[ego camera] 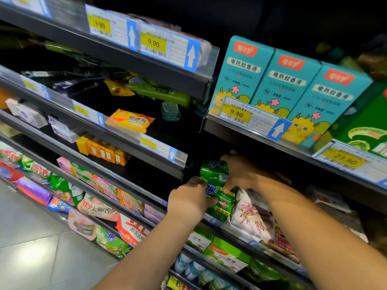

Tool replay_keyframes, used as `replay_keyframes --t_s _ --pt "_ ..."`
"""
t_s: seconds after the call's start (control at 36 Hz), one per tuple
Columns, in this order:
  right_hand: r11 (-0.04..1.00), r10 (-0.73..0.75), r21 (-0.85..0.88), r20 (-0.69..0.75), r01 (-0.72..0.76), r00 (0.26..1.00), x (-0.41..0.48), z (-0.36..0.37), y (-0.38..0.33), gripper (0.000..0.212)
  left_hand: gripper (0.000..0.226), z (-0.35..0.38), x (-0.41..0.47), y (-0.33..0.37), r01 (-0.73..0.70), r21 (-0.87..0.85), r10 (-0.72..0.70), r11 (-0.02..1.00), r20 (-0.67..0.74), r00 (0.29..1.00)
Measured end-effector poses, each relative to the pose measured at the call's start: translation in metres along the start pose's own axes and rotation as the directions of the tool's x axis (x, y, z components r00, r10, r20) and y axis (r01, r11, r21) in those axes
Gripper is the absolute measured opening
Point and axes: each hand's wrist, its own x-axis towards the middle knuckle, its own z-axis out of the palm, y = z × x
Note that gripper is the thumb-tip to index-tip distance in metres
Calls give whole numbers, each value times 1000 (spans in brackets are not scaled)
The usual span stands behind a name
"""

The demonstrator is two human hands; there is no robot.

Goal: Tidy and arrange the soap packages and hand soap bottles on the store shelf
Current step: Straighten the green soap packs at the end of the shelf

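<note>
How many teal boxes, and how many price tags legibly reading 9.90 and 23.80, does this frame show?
Teal boxes: 3
9.90 price tags: 3
23.80 price tag: 1
Total: 7

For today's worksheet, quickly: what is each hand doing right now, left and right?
Left hand: grips the green soap packages.
Right hand: grips the same green soap packages.

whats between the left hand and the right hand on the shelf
In the head view, green soap packages lie between them: the left hand grips one side, the right hand the other.
</note>
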Motion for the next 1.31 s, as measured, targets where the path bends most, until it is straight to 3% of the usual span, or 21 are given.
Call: replay_keyframes --t_s 0.06,0.14,0.22,0.31,0.44,0.58,0.69,0.81,0.92,1.06,1.17,1.25,1.31 --pt "999 -27 26 -86 29 996 -9 -2 -2 99 56 1 -1 1 6 9 -6 1000 13 1000" --pt "979 7 201 -148 23 989 -26 -7 2 93 57 1 -2 1 -6 9 6 1000 13 1000" --pt "915 69 401 -48 -44 996 -57 -11 4 63 61 3 0 -2 -15 -10 15 1000 18 1000" --pt "912 97 405 -51 -68 994 -84 -10 14 39 64 5 0 -9 -85 -57 83 995 -30 996" --pt "925 180 373 -282 -66 942 -126 5 34 83 75 2 4 -29 -241 -123 240 963 -28 970" --pt "902 262 427 -426 -63 866 -151 37 60 60 84 0 13 -16 -375 8 375 927 -40 926" --pt "879 376 442 -406 -182 833 -157 59 70 73 90 2 21 0 -381 166 379 910 41 924" --pt "863 386 482 -437 -151 812 -157 66 70 70 98 6 32 -1 -366 146 353 919 106 930" --pt "837 410 526 -422 -150 809 -156 69 68 70 95 7 33 0 -350 216 339 912 86 937" --pt "797 437 598 -472 -86 766 -152 77 67 79 88 10 27 0 -223 141 237 965 -94 967" --pt "751 473 657 -462 -68 750 -152 73 66 80 83 15 15 8 -123 -95 87 988 -320 943" --pt "656 509 755 -432 -11 745 -155 70 63 73 84 17 9 16 -118 -216 29 969 -376 926" --pt "653 512 757 -446 4 734 -161 67 62 71 82 18 5 21 -161 -208 59 965 -427 902"
